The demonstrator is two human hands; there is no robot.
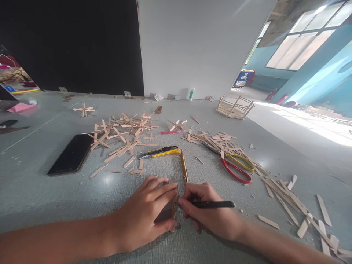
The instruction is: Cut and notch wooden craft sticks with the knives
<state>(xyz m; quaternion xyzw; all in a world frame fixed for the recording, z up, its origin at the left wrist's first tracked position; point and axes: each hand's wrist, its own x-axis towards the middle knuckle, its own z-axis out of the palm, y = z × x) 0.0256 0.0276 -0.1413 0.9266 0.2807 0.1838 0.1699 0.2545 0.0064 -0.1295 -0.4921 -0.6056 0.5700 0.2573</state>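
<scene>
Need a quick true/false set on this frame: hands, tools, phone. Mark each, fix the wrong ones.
1. The right hand grips a black pen-like tool. True.
2. The left hand hovers clear of the wooden stick beside it. False: thumb and fingers rest on it.
3. The utility knife lies left of the scissors in the picture. True.
4. Both scissor handles are yellow. False: one is red, one yellow.
5. The phone has a dark screen. True.
</scene>
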